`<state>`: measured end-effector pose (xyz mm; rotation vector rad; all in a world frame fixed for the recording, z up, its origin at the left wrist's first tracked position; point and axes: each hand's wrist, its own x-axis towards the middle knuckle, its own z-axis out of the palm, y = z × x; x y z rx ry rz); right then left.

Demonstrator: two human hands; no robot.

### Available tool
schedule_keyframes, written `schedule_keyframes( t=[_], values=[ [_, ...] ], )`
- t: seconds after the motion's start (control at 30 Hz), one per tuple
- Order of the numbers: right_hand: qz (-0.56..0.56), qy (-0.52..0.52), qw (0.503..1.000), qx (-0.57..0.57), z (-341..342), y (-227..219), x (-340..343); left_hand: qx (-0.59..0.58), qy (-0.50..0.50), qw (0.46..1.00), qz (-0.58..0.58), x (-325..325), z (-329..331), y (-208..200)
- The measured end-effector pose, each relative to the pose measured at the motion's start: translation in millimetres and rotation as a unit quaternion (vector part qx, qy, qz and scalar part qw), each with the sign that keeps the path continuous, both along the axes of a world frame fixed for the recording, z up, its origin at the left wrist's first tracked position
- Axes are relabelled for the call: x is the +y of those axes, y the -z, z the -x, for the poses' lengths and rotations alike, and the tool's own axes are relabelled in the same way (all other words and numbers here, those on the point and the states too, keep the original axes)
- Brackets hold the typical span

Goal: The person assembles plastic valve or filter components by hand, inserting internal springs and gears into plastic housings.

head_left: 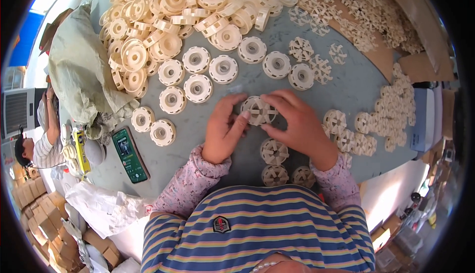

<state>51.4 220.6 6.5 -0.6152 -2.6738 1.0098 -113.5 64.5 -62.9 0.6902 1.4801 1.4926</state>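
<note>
I see both hands on one cream spoked wheel (258, 110) lying on the grey counter (356, 85). My left hand (225, 129) grasps its near-left rim with thumb and fingers; my right hand (297, 122) pinches its right rim, fingers arched over the top. Taking that wheel as landmark: just nearer me lie three more assembled wheels (274, 151). Beyond it runs a row of cream round discs (223, 69), and further back a big heap of the same discs (168, 5). To its far right, on brown cardboard (386, 60), spreads a pile of star-shaped inserts (356, 5). Right of it sit more finished wheels (391, 119). To its left lies a green phone (129, 154), and beyond that a crumpled pale sack (79, 70).
</note>
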Motion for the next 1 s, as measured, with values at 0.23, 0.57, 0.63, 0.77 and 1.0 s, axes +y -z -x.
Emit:
schedule_keyframes(
  t=[0.23,0.57,0.63,0.77,1.0],
  values=[
    [-0.017,-0.022,1.000,0.001,5.2,15.0,2.0,0.133,0.030,0.991,-0.010,3.0,1.8,-1.4],
    [0.013,0.001,1.000,0.010,1.5,21.6,0.8,0.124,0.031,0.991,-0.027,7.7,0.3,-5.9],
    [-0.008,0.020,0.999,0.023,1.7,18.8,-5.8,0.134,0.044,0.990,-0.024,6.6,2.2,-5.7],
    [-0.021,0.025,0.998,0.046,1.1,21.1,-12.0,0.149,0.058,0.987,-0.021,5.3,3.4,-4.5],
    [-0.055,0.026,0.998,0.025,-0.8,25.0,-13.8,0.203,0.048,0.978,-0.018,6.7,1.7,-5.5]
  ],
)
